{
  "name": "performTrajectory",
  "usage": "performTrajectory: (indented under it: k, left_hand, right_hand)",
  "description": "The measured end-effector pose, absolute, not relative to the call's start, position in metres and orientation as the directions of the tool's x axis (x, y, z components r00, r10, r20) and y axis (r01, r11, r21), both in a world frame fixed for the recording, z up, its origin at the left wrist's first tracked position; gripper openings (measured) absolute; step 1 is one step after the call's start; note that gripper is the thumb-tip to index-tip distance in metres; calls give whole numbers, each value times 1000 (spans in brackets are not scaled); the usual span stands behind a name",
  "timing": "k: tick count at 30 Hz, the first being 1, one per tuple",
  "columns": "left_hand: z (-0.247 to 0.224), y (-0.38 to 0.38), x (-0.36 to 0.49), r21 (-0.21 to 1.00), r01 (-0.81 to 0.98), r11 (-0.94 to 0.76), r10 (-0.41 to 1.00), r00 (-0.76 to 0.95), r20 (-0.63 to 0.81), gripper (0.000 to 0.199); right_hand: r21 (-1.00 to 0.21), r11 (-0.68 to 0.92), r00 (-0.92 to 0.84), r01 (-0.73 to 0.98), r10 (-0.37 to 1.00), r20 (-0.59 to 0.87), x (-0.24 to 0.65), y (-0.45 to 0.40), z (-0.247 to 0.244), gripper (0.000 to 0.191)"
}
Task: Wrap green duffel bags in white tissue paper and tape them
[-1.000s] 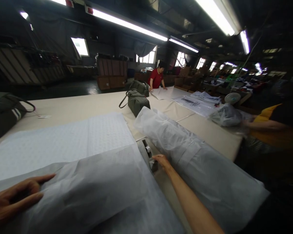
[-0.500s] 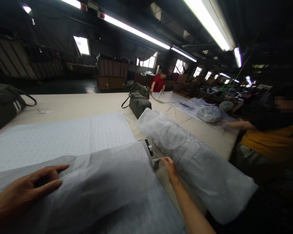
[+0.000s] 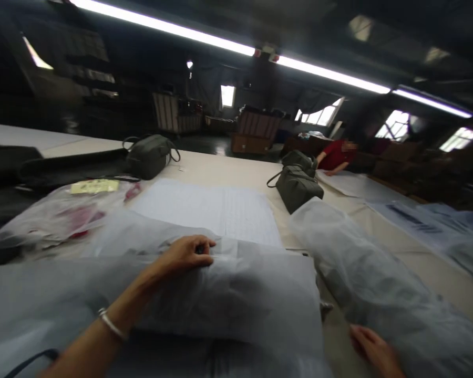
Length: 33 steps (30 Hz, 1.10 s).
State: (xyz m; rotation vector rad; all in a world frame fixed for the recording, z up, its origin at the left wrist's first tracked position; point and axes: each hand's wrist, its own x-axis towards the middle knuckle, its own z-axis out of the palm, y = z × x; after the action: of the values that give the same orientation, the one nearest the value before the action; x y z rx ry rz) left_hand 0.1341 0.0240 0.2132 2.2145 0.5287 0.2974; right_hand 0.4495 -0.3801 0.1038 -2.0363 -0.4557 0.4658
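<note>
My left hand (image 3: pixel 191 253), with a white bracelet (image 3: pixel 112 324) on its wrist, pinches the upper edge of a translucent white plastic bag (image 3: pixel 260 294). The bag lies across the table in front of me, with something dark showing under its lower part. At the lower right, my right hand (image 3: pixel 374 349) has its fingers drawn together beside a long bundle in cloudy plastic (image 3: pixel 378 273). What those fingers hold, if anything, cannot be made out. A small grey object (image 3: pixel 325 307) sticks out at the bag's right edge, mostly hidden. White sheets (image 3: pixel 205 205) lie beyond the bag.
Dark green handbags stand on the cream table (image 3: pixel 220 170): one handbag (image 3: pixel 150 157) at left, another handbag (image 3: pixel 297 186) near the middle. A clear plastic bag (image 3: pixel 63 215) with a yellow label lies left. Across the table, a person in red (image 3: pixel 339 155) handles a white sheet.
My view has swung left. My left hand has closed from spread fingers onto the bag's edge. My right hand has moved back toward me, away from the grey object. The co-worker in yellow is out of view.
</note>
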Motion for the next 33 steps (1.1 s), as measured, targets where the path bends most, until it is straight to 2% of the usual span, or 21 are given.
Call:
performTrajectory:
  k: [2,3,4,6,8,10,13,18,25,33]
  left_hand:
    - [212,24,134,779,261,-571,478,877,56,11]
    - [211,24,133,780,260,-570,482,874,61,11]
    - [210,24,133,781,260,-568,484,873,61,11]
    - [209,24,132,787,259,-560,481,875,53,10]
    - [209,24,132,792,253,-556,471,881,49,9]
    - [209,23,132,773,249,-584,461,885,63,9]
    - [211,20,133,722,256,-643,456,885,91,12]
    - [213,14,136,619,274,-736,454,878,152,12]
    - [212,16,140,611,265,-746,440,885,153,14]
    - [215,15,137,591,287,-754,441,888,131,18]
  right_hand:
    - [-859,-477,899,185,436,-48,446,-365,153,43]
    - [-848,-477,892,231,451,-10,436,-351,182,42]
    - [-814,-473,811,336,585,-5,421,-331,211,38]
    - [-751,-439,589,493,804,-83,378,-282,265,30]
    - [-717,-369,363,591,916,-172,334,-229,303,23]
    - [-680,-312,181,664,949,-258,299,-185,320,19]
    - [-597,-286,82,750,935,-344,277,-148,322,16]
    - [-507,-317,114,802,913,-391,285,-137,316,15]
    - [-427,-305,92,851,889,-449,283,-117,309,17]
    - [-84,-204,134,975,852,-506,285,-71,290,15]
